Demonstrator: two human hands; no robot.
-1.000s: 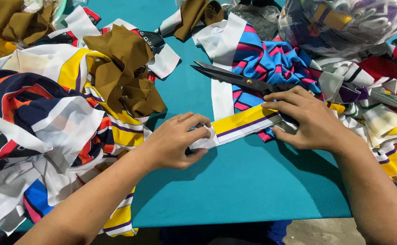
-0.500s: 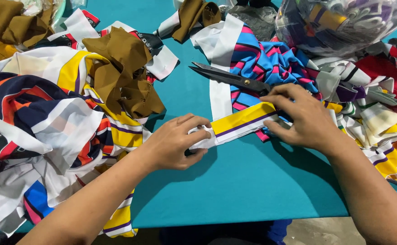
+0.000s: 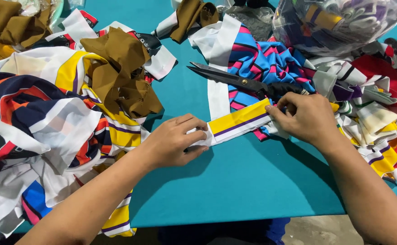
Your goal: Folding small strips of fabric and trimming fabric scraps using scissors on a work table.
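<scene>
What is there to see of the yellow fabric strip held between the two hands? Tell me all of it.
The fabric strip is a narrow band of smooth cloth, yellow with white edges and a thin purple line along it. It lies flat, slightly slanted, on the teal table. The left hand pinches its left end; the right hand holds its right end, near the scissors.

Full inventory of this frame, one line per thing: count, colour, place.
fabric strip: 1, yellow and white with a purple line, table centre, held at both ends.
scissors: 1, dark blades and black handles, behind the strip, lying partly on cloth.
striped cloth: 1, blue, pink and black, under the scissors.
brown scraps: several, upper left and top centre.
scrap pile: 1, mixed colours, left.
scrap heap: 1, mixed colours, right.
plastic bag: 1, clear, full of scraps, top right.
table: 1, teal.
left hand: pinches the strip's left end.
right hand: holds the right end.
</scene>
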